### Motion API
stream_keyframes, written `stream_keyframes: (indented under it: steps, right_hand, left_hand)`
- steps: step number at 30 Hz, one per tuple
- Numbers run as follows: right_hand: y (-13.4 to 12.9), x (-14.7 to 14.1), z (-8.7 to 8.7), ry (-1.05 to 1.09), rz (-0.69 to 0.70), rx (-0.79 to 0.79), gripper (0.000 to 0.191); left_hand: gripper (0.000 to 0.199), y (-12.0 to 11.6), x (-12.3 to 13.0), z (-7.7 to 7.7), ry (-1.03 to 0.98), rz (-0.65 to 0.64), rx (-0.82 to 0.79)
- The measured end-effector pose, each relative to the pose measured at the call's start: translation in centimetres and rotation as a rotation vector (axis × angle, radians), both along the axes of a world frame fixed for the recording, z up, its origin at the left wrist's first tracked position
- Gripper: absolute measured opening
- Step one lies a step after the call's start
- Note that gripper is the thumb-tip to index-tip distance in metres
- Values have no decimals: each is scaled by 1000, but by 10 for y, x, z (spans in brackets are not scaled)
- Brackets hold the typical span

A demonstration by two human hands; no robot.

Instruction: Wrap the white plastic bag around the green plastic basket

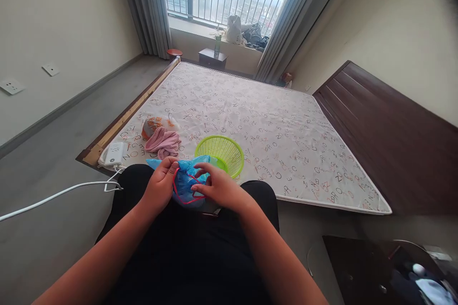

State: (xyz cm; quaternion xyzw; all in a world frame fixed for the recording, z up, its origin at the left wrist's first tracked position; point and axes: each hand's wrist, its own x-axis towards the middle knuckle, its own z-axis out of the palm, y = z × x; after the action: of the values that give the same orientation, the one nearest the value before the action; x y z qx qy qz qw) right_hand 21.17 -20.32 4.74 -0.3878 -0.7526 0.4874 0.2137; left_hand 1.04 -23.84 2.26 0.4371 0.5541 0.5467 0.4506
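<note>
A blue plastic bag (186,190) with a red drawstring (186,201) is held above my lap, at the mattress's near edge. My left hand (162,183) is closed on the bag's upper left part, thumb pressed against the fingers. On the other side, my right hand (218,186) curls its fingers at the red drawstring, which runs in a loop between both hands. Its index finger is lifted a little off the bag. Just behind the bag, a yellow-green plastic basket (234,157) stands on the mattress. What is inside the bag cannot be made out.
A pink cloth (164,142) and a knotted plastic bag (152,126) lie on the patterned mattress (250,119). A white power strip (115,153) with a cable (60,201) sits at the left corner. A dark cabinet (343,267) stands at lower right.
</note>
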Motion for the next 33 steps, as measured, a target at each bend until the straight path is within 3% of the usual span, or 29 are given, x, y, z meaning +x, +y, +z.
stream_keyframes:
  steps: [3,6,9,11,14,17,21,25,28,31,33]
  right_hand:
    - [1,0,-2,-99,-45,132,14]
    - [8,16,8,34,-365,161,9]
    - [18,38,29,436,-603,-39,17]
    - [23,53,45,680,-619,-181,21]
    - [25,70,62,859,-631,-300,22]
    - [24,77,66,963,-714,-293,25]
    - [17,79,63,1061,-782,-239,30]
    - [10,96,71,859,-659,-264,28]
    - [5,110,74,549,-696,-40,24]
    - [-9,102,66,276,-930,442,30]
    - [-25,82,55,181,-880,700,34]
  left_hand:
    - [45,-1,-4,5,-1,-44,-38]
    - [51,0,-12,9,93,-140,-119]
    - [50,2,-24,8,372,-200,-180]
    - [45,4,-33,6,570,-201,-201]
    - [39,7,-43,2,722,-178,-211]
    - [36,8,-46,1,689,-124,-175]
    - [32,10,-44,0,467,-15,-127]
    - [32,17,-49,-4,247,156,-103]
    - [39,17,-50,-3,50,209,-186]
    - [42,9,-43,3,-153,131,-260]
    - [40,1,-34,8,-177,95,-237]
